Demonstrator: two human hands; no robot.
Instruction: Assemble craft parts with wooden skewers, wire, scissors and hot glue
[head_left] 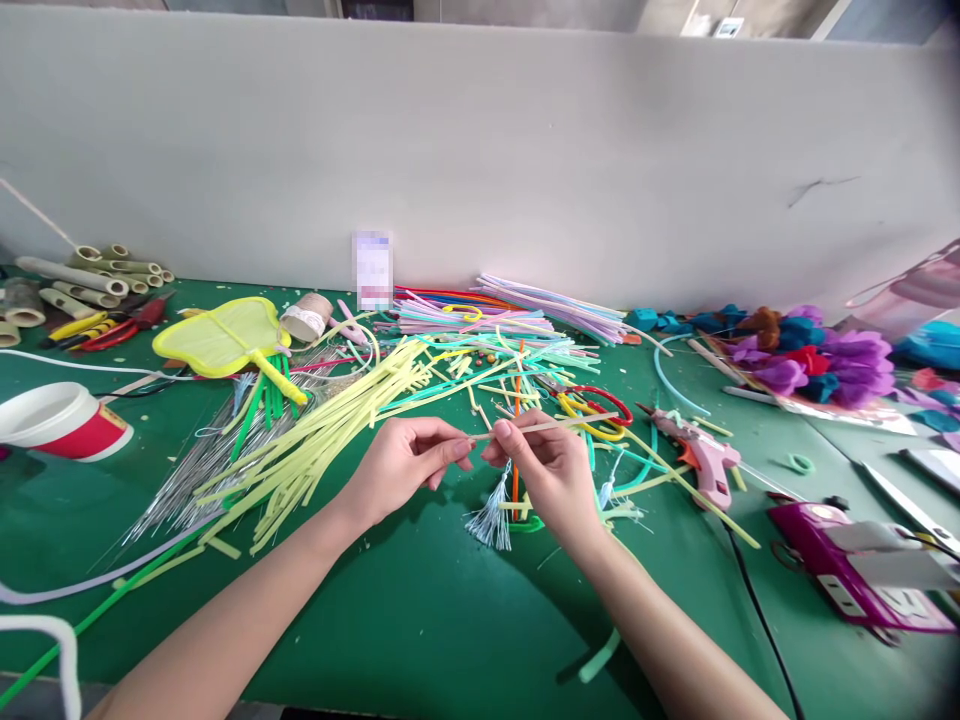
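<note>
Over the middle of the table, my left hand [405,465] pinches the near end of a thin pale strip [566,426] between thumb and fingertips. My right hand [551,475] is closed on the same strip close by, and its other end sticks out to the right past the knuckles. What the strip is made of I cannot tell. Just below the hands lies a light blue tassel [491,515], beside an upright-looking orange stick [516,485]. Scissors with red and yellow handles [596,412] lie behind my right hand. Pale yellow strips [337,430] are heaped beyond my left hand.
A yellow fan-shaped frame [225,338] and a paper cup [56,425] are at left, with pliers and bamboo tubes behind. At right are a pink glue gun [709,460], its cord, a magenta power strip [832,565] and a knife blade [911,505]. A pale wall [480,150] closes the back.
</note>
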